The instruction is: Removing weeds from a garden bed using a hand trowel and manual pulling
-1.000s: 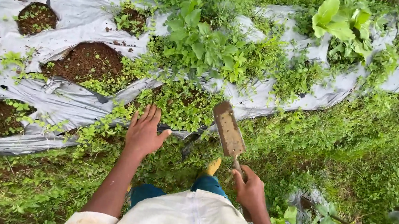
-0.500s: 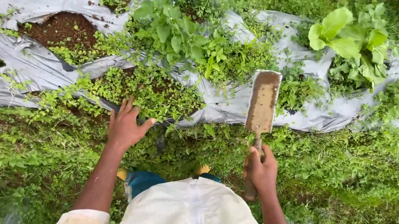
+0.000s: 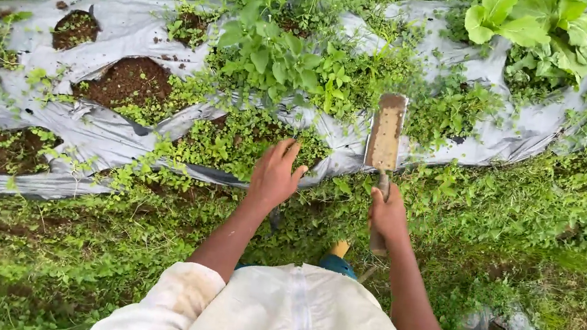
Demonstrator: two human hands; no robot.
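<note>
Flat-bladed trowel [image 3: 386,132] gripped in right hand [image 3: 388,216]; left hand [image 3: 274,175] spread on weeds [image 3: 234,146].

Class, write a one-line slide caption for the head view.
Left hand spread on weeds in a plastic-mulched bed; right hand grips a flat-bladed hoe.

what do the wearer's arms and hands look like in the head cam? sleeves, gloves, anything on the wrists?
Both hands are bare: no gloves on the left hand or the right hand, and no watch or bands visible on the wrists. Forearms are uncovered. The sleeves are cream-white fabric, pushed up to about the elbows, faintly soiled, on a matching top with a zip down the front.
</note>
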